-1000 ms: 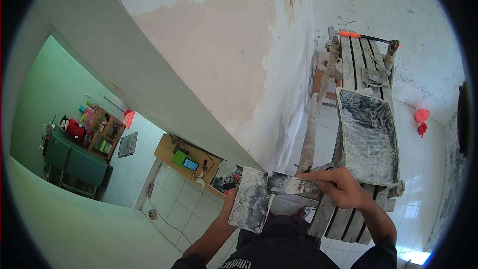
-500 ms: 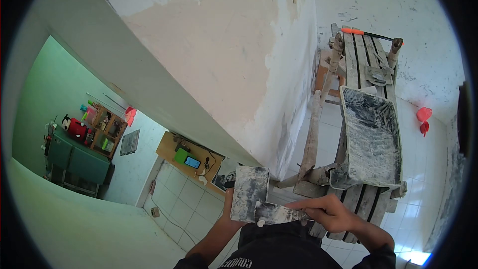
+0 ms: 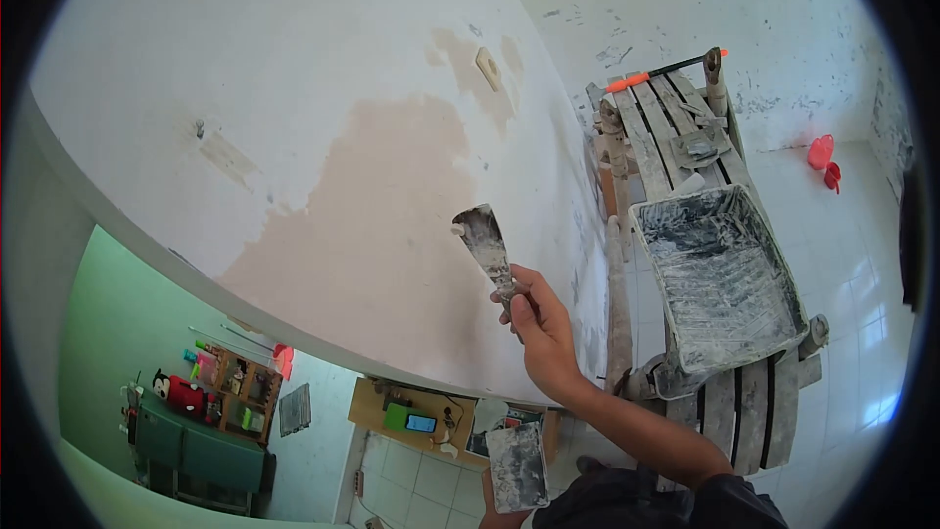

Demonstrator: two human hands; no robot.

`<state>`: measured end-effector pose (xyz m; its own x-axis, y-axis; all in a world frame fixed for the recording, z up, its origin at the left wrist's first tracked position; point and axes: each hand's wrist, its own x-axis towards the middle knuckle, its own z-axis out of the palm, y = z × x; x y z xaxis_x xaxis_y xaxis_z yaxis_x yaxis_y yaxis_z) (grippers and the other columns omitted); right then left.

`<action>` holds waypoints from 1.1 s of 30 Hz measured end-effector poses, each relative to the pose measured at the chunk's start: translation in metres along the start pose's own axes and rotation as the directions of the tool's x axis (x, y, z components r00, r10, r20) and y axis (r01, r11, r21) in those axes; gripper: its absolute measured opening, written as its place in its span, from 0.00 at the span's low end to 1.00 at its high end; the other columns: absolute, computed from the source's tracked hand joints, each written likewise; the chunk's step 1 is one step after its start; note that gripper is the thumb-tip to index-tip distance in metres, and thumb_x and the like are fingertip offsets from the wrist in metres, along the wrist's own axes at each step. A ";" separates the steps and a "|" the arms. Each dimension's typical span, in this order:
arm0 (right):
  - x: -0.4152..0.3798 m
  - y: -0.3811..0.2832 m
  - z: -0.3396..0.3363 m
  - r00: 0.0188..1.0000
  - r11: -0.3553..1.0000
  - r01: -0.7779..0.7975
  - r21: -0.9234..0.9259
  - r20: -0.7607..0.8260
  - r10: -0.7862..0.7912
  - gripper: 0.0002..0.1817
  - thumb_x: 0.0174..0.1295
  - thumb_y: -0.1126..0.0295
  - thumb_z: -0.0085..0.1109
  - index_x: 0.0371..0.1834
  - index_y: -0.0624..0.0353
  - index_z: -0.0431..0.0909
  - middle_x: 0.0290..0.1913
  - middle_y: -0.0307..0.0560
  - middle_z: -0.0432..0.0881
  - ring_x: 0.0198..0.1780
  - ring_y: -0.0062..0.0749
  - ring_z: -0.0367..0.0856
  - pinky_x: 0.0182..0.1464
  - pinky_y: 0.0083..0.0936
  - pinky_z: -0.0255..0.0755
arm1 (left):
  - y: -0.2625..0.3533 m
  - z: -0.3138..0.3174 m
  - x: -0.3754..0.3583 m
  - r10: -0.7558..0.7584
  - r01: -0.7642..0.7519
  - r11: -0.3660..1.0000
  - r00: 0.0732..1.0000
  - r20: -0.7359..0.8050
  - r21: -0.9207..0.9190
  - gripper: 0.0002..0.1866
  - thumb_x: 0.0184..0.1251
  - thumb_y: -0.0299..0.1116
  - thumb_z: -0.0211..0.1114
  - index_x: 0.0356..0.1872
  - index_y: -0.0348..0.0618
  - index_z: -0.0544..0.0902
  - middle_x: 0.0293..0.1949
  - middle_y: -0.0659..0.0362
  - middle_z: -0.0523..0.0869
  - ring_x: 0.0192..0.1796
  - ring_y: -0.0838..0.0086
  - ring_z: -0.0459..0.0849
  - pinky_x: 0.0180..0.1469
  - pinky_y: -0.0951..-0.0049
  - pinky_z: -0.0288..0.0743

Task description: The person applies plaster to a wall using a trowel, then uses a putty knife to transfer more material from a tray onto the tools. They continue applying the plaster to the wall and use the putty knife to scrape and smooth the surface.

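My right hand [image 3: 540, 325] is closed round the handle of a putty knife [image 3: 480, 240] and is raised in front of the wall. The knife's broad blade points up and left, with a small lump of white paste at its left corner. Low in the view my left hand [image 3: 501, 516] holds a rectangular plate [image 3: 518, 467] smeared with grey and white paste; its fingers are mostly hidden behind the plate. Behind the knife, the white wall [image 3: 323, 29] has a large beige patch [image 3: 392, 196] of bare or damp-looking surface.
At right a slatted wooden bench [image 3: 749, 411] carries a paste-caked tray [image 3: 725, 284], an orange-handled hammer [image 3: 646, 78] and another smeared plate [image 3: 700, 147]. A red dipper [image 3: 832, 176] lies on the tiles beyond. Lower left, a desk [image 3: 372, 407] holds a phone [image 3: 421, 423].
The putty knife has left the plate and risen to the wall area in my right hand. The plate now sits lower and further right, and the view has turned toward the wall.
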<state>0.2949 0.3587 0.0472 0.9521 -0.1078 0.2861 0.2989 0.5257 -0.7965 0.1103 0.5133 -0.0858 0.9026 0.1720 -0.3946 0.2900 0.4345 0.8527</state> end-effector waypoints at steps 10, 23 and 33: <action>0.017 0.017 0.030 0.925 0.863 0.368 -0.345 0.044 -0.377 0.28 0.61 0.90 0.55 0.63 0.55 0.82 0.49 0.48 0.80 0.49 0.37 0.77 0.51 0.27 0.74 | -0.018 -0.036 0.001 0.037 -0.037 0.997 0.999 0.002 -0.074 0.24 0.83 0.37 0.51 0.75 0.42 0.68 0.67 0.53 0.79 0.68 0.63 0.78 0.72 0.63 0.71; 0.016 -0.012 0.026 0.951 0.919 0.271 -0.286 -0.068 -0.301 0.25 0.62 0.88 0.59 0.61 0.57 0.84 0.46 0.46 0.75 0.45 0.31 0.77 0.46 0.21 0.75 | -0.073 -0.090 0.031 0.211 -0.285 0.812 0.957 0.199 0.509 0.24 0.83 0.37 0.52 0.74 0.43 0.69 0.67 0.54 0.80 0.68 0.64 0.78 0.71 0.63 0.71; -0.031 0.019 0.013 0.945 0.839 0.314 -0.444 0.057 -0.323 0.26 0.59 0.89 0.62 0.60 0.55 0.85 0.44 0.45 0.76 0.40 0.26 0.76 0.41 0.20 0.71 | -0.041 -0.065 0.001 0.117 -0.079 0.964 0.983 0.141 -0.254 0.26 0.84 0.45 0.46 0.74 0.42 0.70 0.66 0.54 0.80 0.66 0.64 0.79 0.70 0.64 0.73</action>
<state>0.2701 0.3826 0.0303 0.7992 -0.2234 0.5581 0.5783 0.0323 -0.8152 0.0784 0.5532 -0.1433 0.9663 0.0950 -0.2393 0.1279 0.6297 0.7662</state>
